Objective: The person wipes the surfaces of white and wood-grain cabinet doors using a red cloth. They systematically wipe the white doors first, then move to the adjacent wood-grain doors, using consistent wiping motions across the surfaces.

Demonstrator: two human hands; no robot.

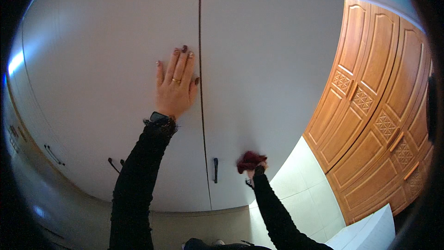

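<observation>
My left hand [176, 85] lies flat with its fingers apart on a pale cabinet door [104, 59], just left of the dark gap between two doors. It wears a ring, and a dark watch [157, 116] shows at the wrist. Lower down, my right hand [261, 168] holds a bunched dark red cloth [250, 161] against the right-hand cabinet door [270, 59]. The cloth covers most of that hand's fingers. Left of the cloth is a dark vertical door handle [215, 170].
More dark handles [53, 155] sit on the cabinet doors further left. On the right stands a carved wooden wardrobe [367, 111] with several doors. Light floor tiles [305, 194] run between them. A white box-like piece [367, 231] stands at the lower right.
</observation>
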